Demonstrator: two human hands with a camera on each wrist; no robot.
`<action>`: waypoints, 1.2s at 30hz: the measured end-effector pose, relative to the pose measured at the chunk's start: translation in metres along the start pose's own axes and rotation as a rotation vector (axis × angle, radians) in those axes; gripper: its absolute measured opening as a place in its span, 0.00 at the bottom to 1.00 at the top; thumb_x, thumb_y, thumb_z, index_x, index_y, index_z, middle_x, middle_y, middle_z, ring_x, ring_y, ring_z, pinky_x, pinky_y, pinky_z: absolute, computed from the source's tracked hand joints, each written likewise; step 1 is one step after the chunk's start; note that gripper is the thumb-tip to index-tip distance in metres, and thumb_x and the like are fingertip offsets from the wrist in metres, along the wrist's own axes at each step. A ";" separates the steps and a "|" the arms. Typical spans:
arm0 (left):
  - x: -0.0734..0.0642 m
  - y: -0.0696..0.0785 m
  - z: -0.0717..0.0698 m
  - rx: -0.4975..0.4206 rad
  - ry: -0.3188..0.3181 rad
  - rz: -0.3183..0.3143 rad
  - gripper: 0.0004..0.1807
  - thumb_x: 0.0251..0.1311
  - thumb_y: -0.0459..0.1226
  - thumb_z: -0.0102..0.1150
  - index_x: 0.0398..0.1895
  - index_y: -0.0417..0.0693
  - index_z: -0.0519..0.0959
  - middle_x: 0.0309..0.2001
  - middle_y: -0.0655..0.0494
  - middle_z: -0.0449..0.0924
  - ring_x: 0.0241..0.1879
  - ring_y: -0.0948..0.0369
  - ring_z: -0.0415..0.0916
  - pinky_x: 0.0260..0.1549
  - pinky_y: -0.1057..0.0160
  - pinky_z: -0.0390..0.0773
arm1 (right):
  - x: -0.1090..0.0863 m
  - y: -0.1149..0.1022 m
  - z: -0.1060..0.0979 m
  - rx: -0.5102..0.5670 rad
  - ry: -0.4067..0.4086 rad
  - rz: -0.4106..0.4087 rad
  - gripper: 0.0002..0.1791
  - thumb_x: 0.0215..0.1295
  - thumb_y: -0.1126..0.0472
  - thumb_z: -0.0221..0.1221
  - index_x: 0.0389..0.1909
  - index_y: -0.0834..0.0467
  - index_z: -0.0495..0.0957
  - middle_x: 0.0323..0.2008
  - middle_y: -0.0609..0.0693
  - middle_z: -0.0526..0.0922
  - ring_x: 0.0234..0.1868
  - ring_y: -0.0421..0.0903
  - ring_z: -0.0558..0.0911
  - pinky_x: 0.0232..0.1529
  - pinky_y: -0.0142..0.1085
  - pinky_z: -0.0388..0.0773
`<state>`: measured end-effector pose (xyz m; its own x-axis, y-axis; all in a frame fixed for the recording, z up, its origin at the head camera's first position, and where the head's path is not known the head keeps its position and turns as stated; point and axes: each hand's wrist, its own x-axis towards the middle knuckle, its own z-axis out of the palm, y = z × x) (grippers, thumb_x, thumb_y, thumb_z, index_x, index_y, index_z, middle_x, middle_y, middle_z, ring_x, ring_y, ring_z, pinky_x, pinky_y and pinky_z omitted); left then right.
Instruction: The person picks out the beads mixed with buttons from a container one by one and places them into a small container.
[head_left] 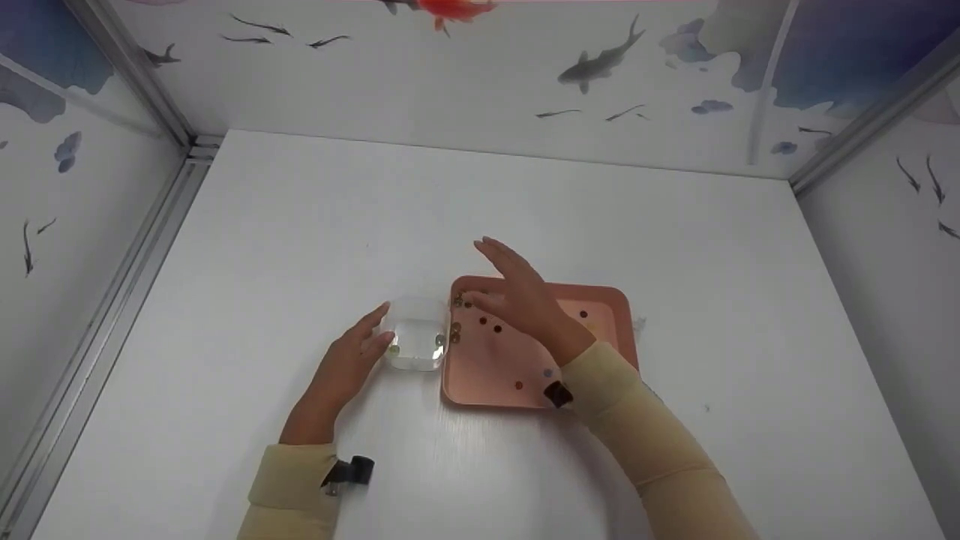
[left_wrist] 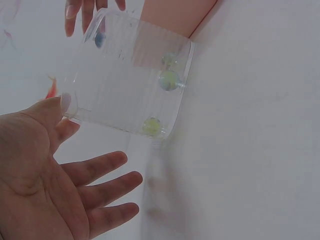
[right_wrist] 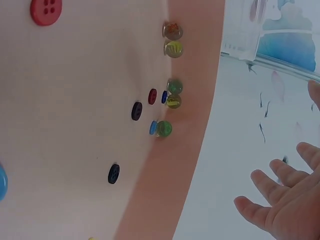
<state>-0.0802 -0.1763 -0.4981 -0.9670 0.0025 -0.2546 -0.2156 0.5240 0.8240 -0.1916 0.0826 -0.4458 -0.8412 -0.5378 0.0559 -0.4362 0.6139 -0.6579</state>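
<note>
A clear plastic box stands against the left side of a pink tray. My left hand pinches the box's near corner between thumb and index finger, the other fingers spread away from it. Several glass marbles, one of them yellow-green, lie inside the box. Over the tray's left part hangs my right hand, its fingers straight and holding nothing. Along the tray wall in the right wrist view sit several marbles, with dark buttons and a red button on the tray floor.
The white table meets a back panel painted with fish, and side panels close it in. A metal rail runs along the left edge. A small transparent thing lies beside the tray's right side.
</note>
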 end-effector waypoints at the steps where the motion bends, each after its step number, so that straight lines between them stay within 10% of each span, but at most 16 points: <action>1: 0.000 0.000 0.000 0.001 0.000 -0.001 0.31 0.72 0.52 0.44 0.76 0.57 0.55 0.74 0.48 0.55 0.70 0.43 0.57 0.66 0.38 0.56 | 0.000 0.001 0.000 0.019 0.006 -0.003 0.41 0.64 0.46 0.62 0.74 0.53 0.57 0.74 0.52 0.56 0.74 0.51 0.55 0.71 0.50 0.56; 36: 0.000 0.001 0.001 0.013 0.008 -0.047 0.31 0.72 0.54 0.44 0.75 0.64 0.55 0.74 0.50 0.55 0.70 0.44 0.57 0.66 0.38 0.57 | 0.007 0.024 0.002 0.271 0.009 0.096 0.37 0.63 0.46 0.63 0.71 0.52 0.64 0.69 0.48 0.68 0.68 0.45 0.68 0.68 0.49 0.61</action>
<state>-0.0802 -0.1753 -0.4981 -0.9569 -0.0292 -0.2888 -0.2592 0.5340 0.8048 -0.2072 0.0917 -0.4628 -0.8781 -0.4783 -0.0106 -0.2538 0.4845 -0.8372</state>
